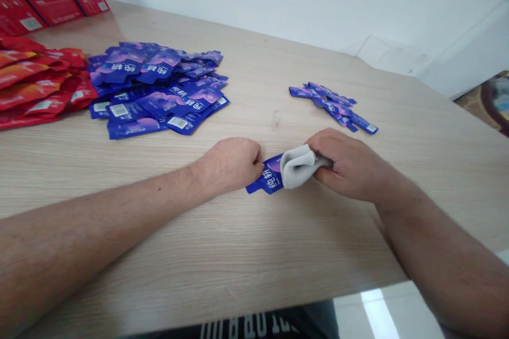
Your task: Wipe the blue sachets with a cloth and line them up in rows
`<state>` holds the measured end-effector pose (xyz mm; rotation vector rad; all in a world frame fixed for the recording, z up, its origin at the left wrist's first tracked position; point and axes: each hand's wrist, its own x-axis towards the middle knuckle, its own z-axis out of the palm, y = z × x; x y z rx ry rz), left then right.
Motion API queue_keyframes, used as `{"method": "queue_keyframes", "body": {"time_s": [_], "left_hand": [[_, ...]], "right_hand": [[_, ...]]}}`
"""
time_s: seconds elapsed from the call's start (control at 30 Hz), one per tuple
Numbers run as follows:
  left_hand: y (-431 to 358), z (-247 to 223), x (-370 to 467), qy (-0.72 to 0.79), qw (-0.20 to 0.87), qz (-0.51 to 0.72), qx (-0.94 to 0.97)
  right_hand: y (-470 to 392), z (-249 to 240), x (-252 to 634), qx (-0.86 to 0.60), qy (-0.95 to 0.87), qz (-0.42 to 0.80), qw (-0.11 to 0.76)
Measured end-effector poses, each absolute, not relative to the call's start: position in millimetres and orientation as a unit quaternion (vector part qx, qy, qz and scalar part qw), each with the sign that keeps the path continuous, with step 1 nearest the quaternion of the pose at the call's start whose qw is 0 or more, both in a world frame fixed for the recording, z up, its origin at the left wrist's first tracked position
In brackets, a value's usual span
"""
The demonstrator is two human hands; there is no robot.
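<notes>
Here, left hand [228, 164]: fingers pinched on the near end of a blue packet [267, 176].
Right hand [345, 161]: closed around a folded white cloth [297, 165], pressed onto the packet.
Packet: flat on the wooden table [238, 254], between both hands.
Beyond: big blue packet pile [159, 87]; small blue pile [334, 103]; red packets [35, 87].

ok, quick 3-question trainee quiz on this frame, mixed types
1. True or false: the left hand is pinching the blue card at its edge.
2. What does the right hand hold against the card? A) red packet B) white folded cloth C) scissors
3. Which blue pile is bigger: the large pile near the red packets, or the small pile beyond the right hand?

Key:
1. True
2. B, the white folded cloth
3. The large pile
</notes>
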<state>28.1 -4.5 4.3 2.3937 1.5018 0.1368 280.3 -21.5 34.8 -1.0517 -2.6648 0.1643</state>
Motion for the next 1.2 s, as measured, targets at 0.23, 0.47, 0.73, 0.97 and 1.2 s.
{"method": "queue_keyframes", "body": {"time_s": [0.23,0.47,0.73,0.97,1.2], "left_hand": [[-0.4,3.4,24.7,0.503,0.177,0.05,0.845],[2.2,8.7,20.8,0.457,0.19,0.014,0.869],[2.3,0.5,18.9,0.434,0.167,0.046,0.884],[3.4,0.4,18.9,0.421,0.153,0.042,0.893],[2.6,-0.3,17.6,0.411,0.145,0.058,0.898]], "right_hand": [[-31.1,14.4,252.1,-0.298,-0.948,-0.043,0.101],[-21.2,16.0,265.2,-0.311,-0.943,-0.012,0.118],[-26.7,12.8,251.5,-0.298,-0.947,-0.01,0.119],[-17.5,8.5,254.2,-0.308,-0.941,-0.006,0.141],[-21.6,10.4,252.6,-0.262,-0.958,0.004,0.117]]}}
